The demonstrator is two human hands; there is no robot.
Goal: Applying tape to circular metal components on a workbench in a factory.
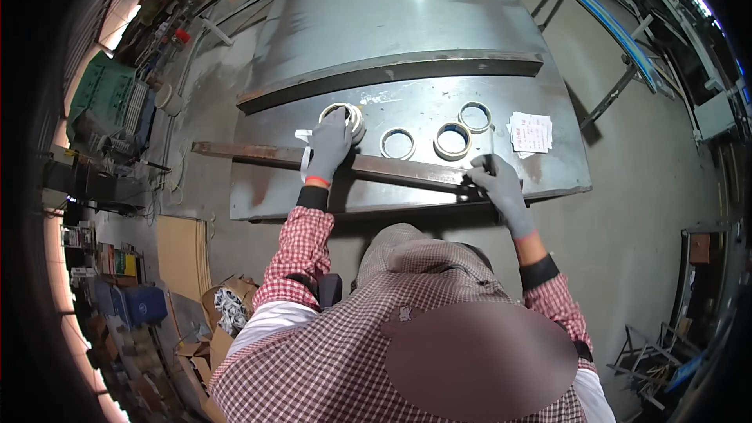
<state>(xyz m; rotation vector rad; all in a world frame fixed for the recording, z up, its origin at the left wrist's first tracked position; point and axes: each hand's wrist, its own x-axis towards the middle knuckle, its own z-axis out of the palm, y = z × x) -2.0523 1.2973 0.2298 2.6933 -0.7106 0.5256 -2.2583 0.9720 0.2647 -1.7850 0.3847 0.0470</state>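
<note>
My left hand [329, 145], in a grey glove, rests on a roll of pale tape [352, 115] and the long rusty metal bar [235, 153] lying across the steel plate [407, 102]. A white strip of tape hangs beside that hand. My right hand [497, 184], also gloved, grips the bar's right end near the plate's front edge. Three more tape rolls lie beyond the bar: one [398, 143] in the middle, one [452, 140] to its right, one [475, 117] farther back.
A stack of white paper slips [531, 133] lies at the plate's right. A raised steel rib [392, 70] crosses the plate farther back. Cardboard boxes [227, 305] and clutter stand on the floor at the left; metal frames [619, 55] stand at the right.
</note>
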